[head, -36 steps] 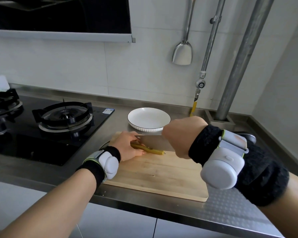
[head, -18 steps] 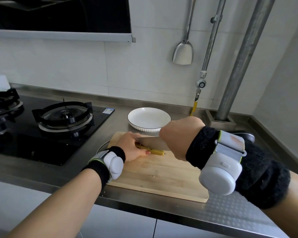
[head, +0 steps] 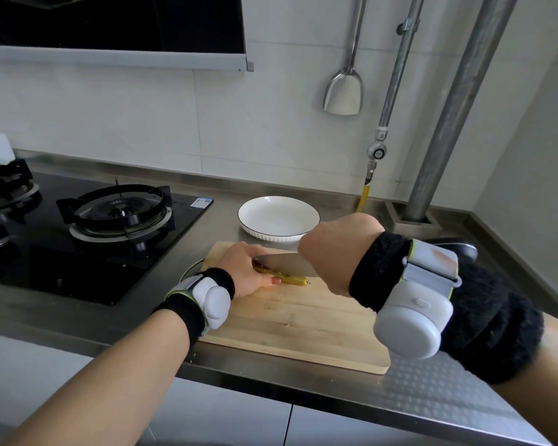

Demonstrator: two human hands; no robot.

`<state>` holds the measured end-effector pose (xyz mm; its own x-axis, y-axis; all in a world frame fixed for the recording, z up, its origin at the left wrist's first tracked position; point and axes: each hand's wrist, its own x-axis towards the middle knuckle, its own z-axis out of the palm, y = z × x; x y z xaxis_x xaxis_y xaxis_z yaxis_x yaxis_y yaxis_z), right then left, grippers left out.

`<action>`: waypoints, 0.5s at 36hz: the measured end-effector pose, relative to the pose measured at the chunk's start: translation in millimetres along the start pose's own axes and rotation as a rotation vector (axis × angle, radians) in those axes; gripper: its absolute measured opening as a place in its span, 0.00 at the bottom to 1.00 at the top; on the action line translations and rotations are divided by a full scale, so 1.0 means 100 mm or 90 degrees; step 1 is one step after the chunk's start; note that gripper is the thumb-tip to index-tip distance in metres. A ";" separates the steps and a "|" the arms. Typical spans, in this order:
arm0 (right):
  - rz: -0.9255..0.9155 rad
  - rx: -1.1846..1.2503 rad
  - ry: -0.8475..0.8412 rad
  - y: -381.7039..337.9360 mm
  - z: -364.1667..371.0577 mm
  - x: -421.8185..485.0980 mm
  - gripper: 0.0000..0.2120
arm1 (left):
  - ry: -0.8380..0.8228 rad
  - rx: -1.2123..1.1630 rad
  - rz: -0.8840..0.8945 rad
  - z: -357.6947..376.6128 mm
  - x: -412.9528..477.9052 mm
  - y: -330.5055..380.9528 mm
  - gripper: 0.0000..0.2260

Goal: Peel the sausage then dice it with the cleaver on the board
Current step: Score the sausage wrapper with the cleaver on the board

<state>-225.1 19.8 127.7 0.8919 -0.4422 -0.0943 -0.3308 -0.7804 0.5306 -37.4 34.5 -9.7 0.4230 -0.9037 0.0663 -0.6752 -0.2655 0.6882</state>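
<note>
From the head view, the sausage (head: 292, 280), in a yellowish casing, lies on the far left part of the wooden board (head: 297, 320), and the left hand (head: 244, 272) pins it there with fingers curled over it and the thumb at its near side. The right hand (head: 335, 249) is closed round the cleaver (head: 287, 264), whose blade stands on edge against the sausage just beside the left fingers. A white plate (head: 279, 220) sits behind the board.

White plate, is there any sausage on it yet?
No, the white plate shows only its bare white inside, while the sausage lies on the wooden cutting board.
</note>
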 end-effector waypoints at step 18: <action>0.073 0.038 -0.036 0.02 -0.03 -0.08 0.10 | 0.017 0.027 0.041 -0.02 -0.02 0.01 0.19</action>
<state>-232.0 23.6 131.9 0.8292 -0.5526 -0.0842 -0.4487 -0.7478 0.4894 -37.6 36.4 -8.2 0.3934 -0.9103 0.1287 -0.7266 -0.2220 0.6502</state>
